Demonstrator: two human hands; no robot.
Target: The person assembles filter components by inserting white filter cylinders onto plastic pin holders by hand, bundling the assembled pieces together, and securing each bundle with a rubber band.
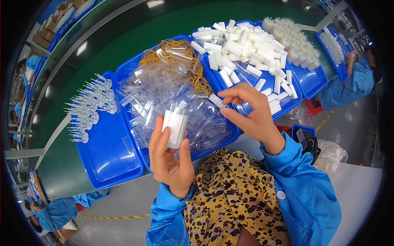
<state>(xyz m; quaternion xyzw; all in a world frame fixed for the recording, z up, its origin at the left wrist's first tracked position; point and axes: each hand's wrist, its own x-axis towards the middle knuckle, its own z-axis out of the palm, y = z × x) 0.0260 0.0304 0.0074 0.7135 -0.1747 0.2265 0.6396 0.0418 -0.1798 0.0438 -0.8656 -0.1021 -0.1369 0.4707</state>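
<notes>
Upright in my left hand [170, 158] is a clear plastic piece with a round base and thin rods [179, 105], the fingers wrapped around its lower part. White blocks [175, 124] stand on it among the rods. To the right, my right hand [252, 110] pinches a single white block [216, 101] between thumb and forefinger, apart from the piece in my left hand. Both hands are over the blue tray [197, 154] of clear plastic sleeves [152, 88]. Many loose white blocks [250, 45] are heaped in the blue tray [298, 95] just beyond my right hand.
On the left, a blue tray [111, 160] carries several clear rodded pieces [88, 106]. Yellow rubber bands [201, 84] lie among the sleeves. At far right, another blue tray [314, 82] bears grouped pieces with white blocks [291, 39]. The trays rest on a green conveyor [104, 49]; co-workers in blue sit farther off.
</notes>
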